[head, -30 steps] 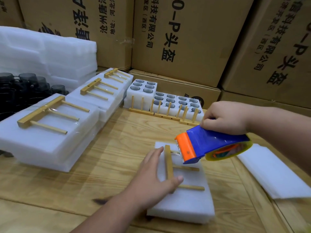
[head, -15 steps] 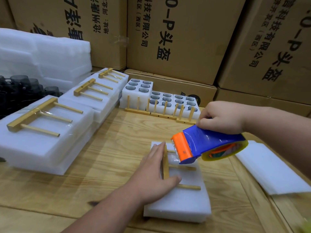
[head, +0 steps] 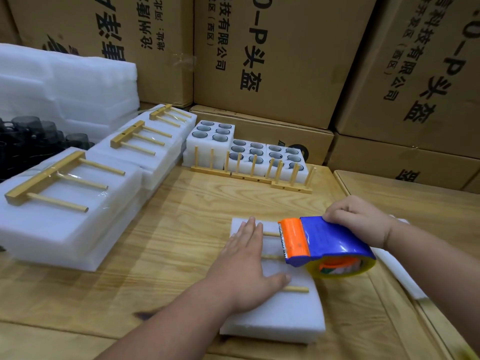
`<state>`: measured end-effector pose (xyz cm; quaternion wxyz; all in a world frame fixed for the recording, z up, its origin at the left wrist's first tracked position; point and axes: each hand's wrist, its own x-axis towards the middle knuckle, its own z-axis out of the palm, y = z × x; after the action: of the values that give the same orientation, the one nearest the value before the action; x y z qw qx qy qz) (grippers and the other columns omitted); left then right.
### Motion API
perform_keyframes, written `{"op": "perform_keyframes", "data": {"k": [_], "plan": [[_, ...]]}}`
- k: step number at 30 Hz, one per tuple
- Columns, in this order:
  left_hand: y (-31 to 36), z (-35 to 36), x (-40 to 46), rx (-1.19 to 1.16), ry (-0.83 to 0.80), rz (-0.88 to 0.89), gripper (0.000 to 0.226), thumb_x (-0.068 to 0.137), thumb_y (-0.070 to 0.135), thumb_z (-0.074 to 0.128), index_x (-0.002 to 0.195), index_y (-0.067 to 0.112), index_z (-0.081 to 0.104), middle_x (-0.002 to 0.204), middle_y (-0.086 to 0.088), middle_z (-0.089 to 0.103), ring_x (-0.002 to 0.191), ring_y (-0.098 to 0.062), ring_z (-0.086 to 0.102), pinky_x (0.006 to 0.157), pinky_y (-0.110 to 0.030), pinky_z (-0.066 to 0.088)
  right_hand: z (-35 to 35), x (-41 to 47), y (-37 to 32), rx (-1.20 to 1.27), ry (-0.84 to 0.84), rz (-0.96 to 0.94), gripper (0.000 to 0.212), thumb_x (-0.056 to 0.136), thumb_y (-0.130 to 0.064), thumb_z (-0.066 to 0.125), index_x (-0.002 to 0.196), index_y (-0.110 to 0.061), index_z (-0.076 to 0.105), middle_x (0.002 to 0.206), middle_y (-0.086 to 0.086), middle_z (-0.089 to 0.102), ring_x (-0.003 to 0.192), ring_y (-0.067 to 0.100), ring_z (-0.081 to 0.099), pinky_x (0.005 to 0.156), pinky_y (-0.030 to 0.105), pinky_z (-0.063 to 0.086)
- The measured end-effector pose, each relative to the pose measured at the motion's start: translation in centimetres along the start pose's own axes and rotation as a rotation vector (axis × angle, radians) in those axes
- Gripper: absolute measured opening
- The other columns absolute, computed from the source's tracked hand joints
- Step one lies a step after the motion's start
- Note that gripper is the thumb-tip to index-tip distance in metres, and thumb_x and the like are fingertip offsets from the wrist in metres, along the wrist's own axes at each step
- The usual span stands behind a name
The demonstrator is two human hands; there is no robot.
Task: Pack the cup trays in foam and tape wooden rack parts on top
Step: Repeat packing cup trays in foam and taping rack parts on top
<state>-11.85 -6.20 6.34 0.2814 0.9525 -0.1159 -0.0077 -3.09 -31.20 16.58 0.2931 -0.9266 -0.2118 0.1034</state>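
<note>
On the wooden table (head: 168, 245) a white foam block (head: 283, 315) lies flat with a wooden rack part (head: 296, 289) on top of it. The left hand (head: 244, 266) lies palm down with straight fingers, pressing the rack part (its crossbar is hidden under the palm) against the foam. The right hand (head: 361, 222) curls around the back of a blue and orange tape dispenser (head: 322, 242), whose orange front sits just above the pegs. Finished foam packs (head: 65, 214) with taped rack parts line the left side, and foam cup trays (head: 241, 149) stand behind.
</note>
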Motion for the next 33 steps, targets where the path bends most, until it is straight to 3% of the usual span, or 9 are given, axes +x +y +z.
{"op": "perform_keyframes", "data": {"k": [3, 6, 9, 12, 15, 18, 23, 31, 33], "plan": [[0.3, -0.2, 0.0, 0.024, -0.027, -0.013, 0.111, 0.084, 0.076, 0.051, 0.161, 0.025, -0.011, 0.164, 0.008, -0.031, 0.152, -0.007, -0.023, 0.126, -0.033, -0.005, -0.2, -0.2, 0.4, -0.017, 0.019, 0.007, 0.036, 0.084, -0.054, 0.054, 0.077, -0.023, 0.07, 0.073, -0.01, 0.067, 0.066, 0.01, 0.06, 0.067, 0.035, 0.049], [0.5, -0.5, 0.2, 0.037, -0.056, -0.029, 0.115, 0.082, 0.078, 0.053, 0.161, 0.022, -0.01, 0.164, 0.007, -0.031, 0.152, -0.008, -0.023, 0.126, -0.033, -0.005, -0.1, -0.8, 0.4, -0.136, 0.119, -0.05, 0.017, 0.096, -0.047, 0.058, 0.113, -0.047, 0.062, 0.094, -0.027, 0.063, 0.086, 0.001, 0.062, 0.075, 0.028, 0.051], [0.8, -0.5, 0.2, 0.051, -0.065, -0.037, 0.123, 0.077, 0.083, 0.054, 0.161, 0.021, -0.011, 0.164, 0.008, -0.031, 0.152, -0.009, -0.023, 0.125, -0.032, -0.005, 0.1, -2.2, 0.1, -0.14, 0.151, -0.183, 0.046, 0.084, -0.066, 0.061, 0.127, -0.062, 0.046, 0.117, -0.036, 0.054, 0.108, -0.005, 0.058, 0.082, 0.021, 0.051], [0.8, -0.3, 0.1, 0.063, -0.046, -0.037, 0.123, 0.075, 0.086, 0.052, 0.161, 0.023, -0.01, 0.164, 0.008, -0.031, 0.153, -0.009, -0.021, 0.124, -0.031, -0.006, 0.3, -3.3, 0.1, -0.367, -0.046, -0.285, 0.095, 0.062, -0.083, 0.072, 0.142, -0.066, 0.023, 0.137, -0.044, 0.034, 0.127, -0.015, 0.04, 0.097, 0.011, 0.04], [0.8, -0.2, 0.0, 0.079, -0.043, -0.041, 0.122, 0.075, 0.087, 0.049, 0.161, 0.025, -0.011, 0.164, 0.009, -0.031, 0.153, -0.009, -0.019, 0.122, -0.03, -0.006, 0.8, -3.1, 0.6, -0.7, -0.094, -0.364, 0.098, 0.074, -0.07, 0.072, 0.144, -0.071, 0.003, 0.135, -0.031, 0.032, 0.121, -0.004, 0.037, 0.099, 0.018, 0.037], [0.7, -0.1, -0.1, 0.09, -0.023, -0.047, 0.12, 0.074, 0.088, 0.046, 0.161, 0.028, -0.01, 0.164, 0.011, -0.03, 0.154, -0.009, -0.015, 0.121, -0.028, -0.004, 0.4, -3.0, 1.0, -0.72, -0.065, -0.417, 0.094, 0.084, -0.059, 0.069, 0.146, -0.069, 0.0, 0.13, -0.022, 0.037, 0.113, 0.002, 0.04, 0.094, 0.025, 0.042], [0.7, 0.0, -0.1, 0.097, -0.017, -0.072, 0.122, 0.066, 0.092, 0.04, 0.161, 0.032, -0.008, 0.164, 0.015, -0.029, 0.155, -0.011, -0.009, 0.123, -0.031, 0.002, -0.3, -3.3, 1.6, -0.721, -0.063, -0.429, 0.091, 0.085, -0.067, 0.061, 0.15, -0.065, -0.002, 0.124, -0.015, 0.04, 0.107, 0.008, 0.046, 0.089, 0.029, 0.047], [0.7, -0.1, -0.3, 0.069, -0.032, -0.102, 0.122, 0.064, 0.092, 0.041, 0.16, 0.036, -0.008, 0.162, 0.021, -0.029, 0.155, -0.011, -0.007, 0.121, -0.03, 0.001, -1.5, -4.3, 4.5, -0.786, -0.071, -0.318, 0.085, 0.08, -0.076, 0.047, 0.148, -0.067, -0.004, 0.122, -0.02, 0.041, 0.099, 0.001, 0.044, 0.078, 0.011, 0.034], [0.7, -0.1, -0.3, 0.065, -0.041, -0.109, 0.12, 0.066, 0.092, 0.042, 0.16, 0.037, -0.009, 0.161, 0.022, -0.03, 0.155, -0.012, -0.009, 0.121, -0.03, 0.0, -2.3, -5.3, 6.1, -0.807, -0.065, -0.251, 0.087, 0.078, -0.08, 0.048, 0.148, -0.067, -0.003, 0.124, -0.024, 0.04, 0.103, 0.002, 0.047, 0.081, 0.014, 0.036]]}}
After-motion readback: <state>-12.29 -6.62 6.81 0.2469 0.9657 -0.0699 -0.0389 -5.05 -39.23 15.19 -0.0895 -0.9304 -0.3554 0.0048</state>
